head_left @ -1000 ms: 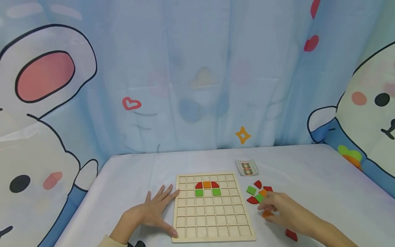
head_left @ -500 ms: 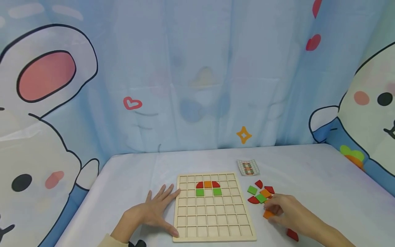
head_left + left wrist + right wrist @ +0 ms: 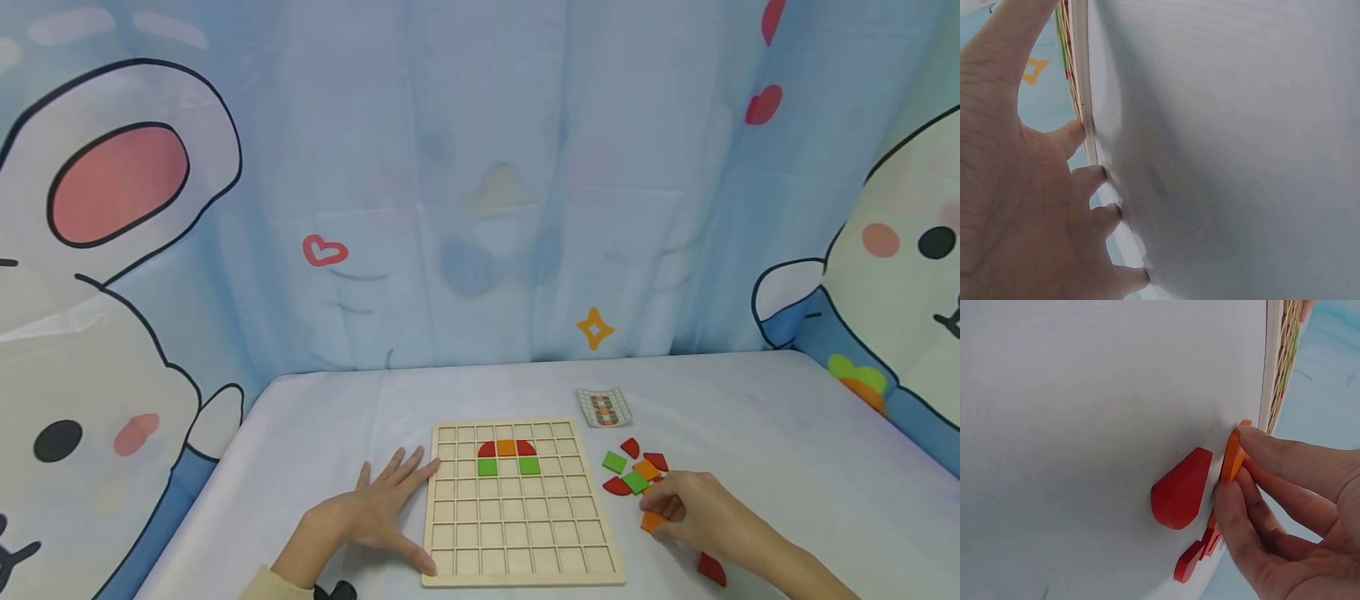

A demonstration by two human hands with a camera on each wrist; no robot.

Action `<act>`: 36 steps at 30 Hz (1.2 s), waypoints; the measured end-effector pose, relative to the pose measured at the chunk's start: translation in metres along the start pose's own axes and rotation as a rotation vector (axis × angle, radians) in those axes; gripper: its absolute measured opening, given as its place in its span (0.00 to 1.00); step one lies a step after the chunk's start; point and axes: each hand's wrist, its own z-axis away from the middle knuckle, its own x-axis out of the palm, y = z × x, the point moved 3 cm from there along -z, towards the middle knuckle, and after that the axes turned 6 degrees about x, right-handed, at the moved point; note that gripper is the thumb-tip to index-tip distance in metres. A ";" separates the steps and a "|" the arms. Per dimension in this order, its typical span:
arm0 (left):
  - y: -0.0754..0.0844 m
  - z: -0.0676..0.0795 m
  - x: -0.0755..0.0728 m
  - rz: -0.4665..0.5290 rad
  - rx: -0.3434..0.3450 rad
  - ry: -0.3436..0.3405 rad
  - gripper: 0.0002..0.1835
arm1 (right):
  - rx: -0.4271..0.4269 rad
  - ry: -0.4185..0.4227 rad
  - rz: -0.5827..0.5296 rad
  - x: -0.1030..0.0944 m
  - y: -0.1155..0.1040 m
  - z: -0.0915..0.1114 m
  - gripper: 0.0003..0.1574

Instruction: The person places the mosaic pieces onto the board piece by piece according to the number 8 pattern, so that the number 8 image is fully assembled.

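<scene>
A wooden grid board (image 3: 525,533) lies on the table, with a row of two red quarter-round tiles and an orange square tile (image 3: 506,447) in its upper cells. Two green square tiles (image 3: 487,467) sit just below that row. My left hand (image 3: 371,508) is spread along the board's left edge, thumb and fingertips touching it. To the right of the board, my right hand (image 3: 693,508) pinches an orange tile (image 3: 1232,456) between thumb and index finger, close to the tabletop. Beside that hand lies a red quarter-round tile (image 3: 1185,490).
A small pattern card (image 3: 604,408) lies behind the board's right corner. Loose red, green and orange tiles, among them a green square (image 3: 614,462), are grouped between the board and my right hand. A printed curtain (image 3: 480,183) hangs behind the table.
My right hand has drawn slightly back from the loose pile, and its thumb and index finger have settled on the orange tile. My left hand stays at the board's edge.
</scene>
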 end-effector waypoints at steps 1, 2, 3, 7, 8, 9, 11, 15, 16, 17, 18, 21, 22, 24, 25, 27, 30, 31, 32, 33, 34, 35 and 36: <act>0.000 0.000 0.000 0.000 0.000 0.000 0.68 | 0.006 -0.005 -0.008 0.000 0.000 -0.001 0.14; 0.000 0.000 0.000 0.001 -0.001 -0.001 0.68 | 0.012 -0.010 -0.016 -0.001 0.001 -0.001 0.15; 0.000 0.000 0.000 0.001 0.000 -0.001 0.68 | 0.017 -0.017 -0.023 -0.001 0.001 -0.001 0.15; 0.001 0.001 0.000 0.003 0.007 0.002 0.68 | 0.025 -0.028 -0.056 -0.002 0.004 -0.002 0.15; 0.000 0.001 0.000 0.003 0.010 0.004 0.68 | 0.024 -0.029 -0.060 -0.002 0.004 -0.002 0.15; 0.000 0.000 0.000 0.002 0.014 0.005 0.69 | 0.024 -0.029 -0.063 -0.002 0.004 -0.003 0.15; 0.000 0.000 0.000 -0.002 0.019 0.008 0.69 | 0.023 -0.028 -0.073 -0.002 0.004 -0.003 0.15; -0.001 -0.001 0.001 -0.010 0.007 -0.003 0.70 | 0.015 -0.029 -0.093 -0.002 0.004 -0.002 0.15; -0.001 -0.001 0.000 -0.012 0.003 -0.006 0.70 | 0.009 -0.030 -0.099 -0.002 0.004 -0.002 0.15; 0.000 -0.001 0.000 -0.013 -0.001 -0.011 0.70 | 0.004 -0.028 -0.102 -0.002 0.004 -0.002 0.15; 0.000 -0.001 0.000 -0.013 -0.005 -0.014 0.70 | -0.003 -0.023 -0.100 -0.003 0.004 -0.002 0.15; 0.001 -0.001 -0.001 -0.018 0.001 -0.018 0.70 | -0.038 -0.004 -0.095 -0.004 0.005 0.000 0.15; 0.001 -0.001 -0.001 -0.017 0.004 -0.018 0.70 | -0.048 0.002 -0.096 -0.004 0.006 0.000 0.15; 0.001 -0.001 0.000 -0.011 0.012 -0.018 0.70 | -0.068 0.015 -0.100 -0.004 0.006 0.002 0.15; 0.000 -0.002 0.000 -0.009 0.015 -0.018 0.70 | -0.073 0.017 -0.107 -0.004 0.006 0.002 0.15; -0.001 -0.002 0.000 -0.007 0.021 -0.015 0.71 | -0.073 0.018 -0.125 -0.004 0.007 0.002 0.16; -0.001 -0.003 0.000 -0.010 0.024 -0.009 0.72 | -0.083 0.016 -0.139 -0.004 0.008 0.003 0.16; 0.000 -0.003 0.000 -0.011 0.025 -0.007 0.72 | -0.090 0.014 -0.142 -0.003 0.008 0.003 0.16; 0.000 -0.003 0.000 -0.011 0.025 -0.004 0.72 | -0.099 0.014 -0.140 -0.004 0.008 0.003 0.16; 0.000 -0.003 0.000 -0.013 0.026 -0.003 0.72 | -0.112 0.012 -0.137 -0.004 0.008 0.003 0.16; 0.000 -0.003 0.000 -0.014 0.025 -0.003 0.72 | -0.127 0.013 -0.133 -0.004 0.007 0.003 0.15; 0.000 -0.003 0.000 -0.014 0.024 -0.004 0.72 | -0.143 0.012 -0.129 -0.005 0.006 0.003 0.15; 0.001 -0.002 0.000 -0.015 0.022 -0.005 0.72 | -0.160 0.013 -0.129 -0.006 0.005 0.002 0.15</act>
